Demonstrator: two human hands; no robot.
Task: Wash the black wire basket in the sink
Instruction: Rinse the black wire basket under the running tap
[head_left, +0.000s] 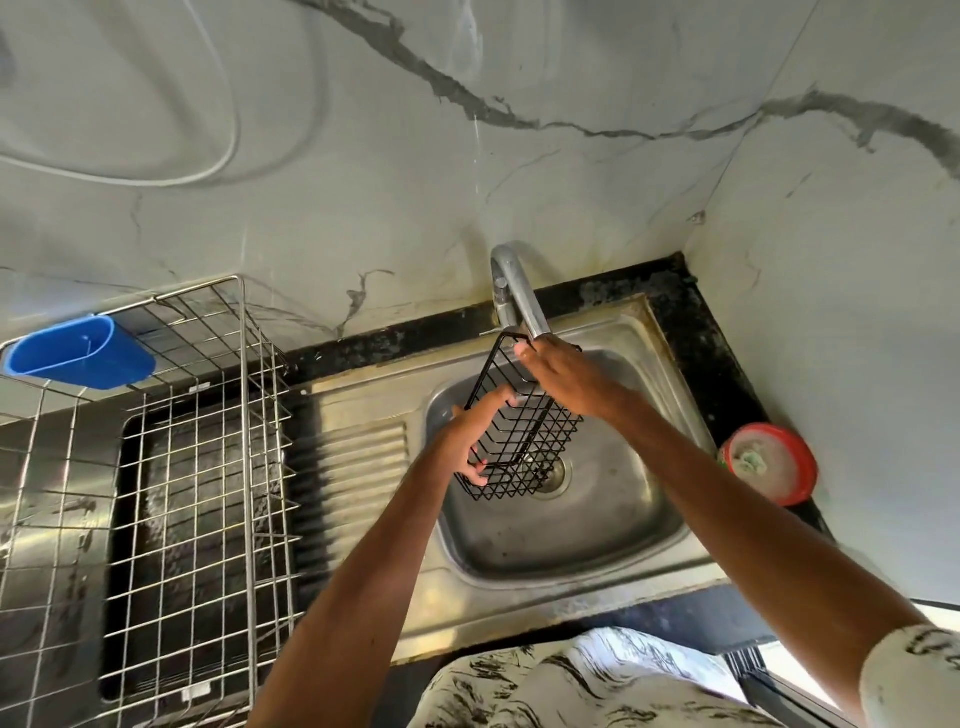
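A black wire basket (524, 441) hangs tilted over the steel sink (613, 525), right below the tap spout (519, 296). My left hand (475, 434) grips the basket's left side, fingers curled round the wires. My right hand (561, 376) lies over the basket's upper right rim, close under the spout's end. Whether its fingers curl round the rim is hidden. I cannot make out any water running.
A large steel wire dish rack (156, 467) with a blue plastic cup (78, 353) on its back rim stands left of the sink's ribbed drainboard (358, 467). A red round tub (769, 462) with a scrubber sits on the black counter at the right. Marble walls close in behind and to the right.
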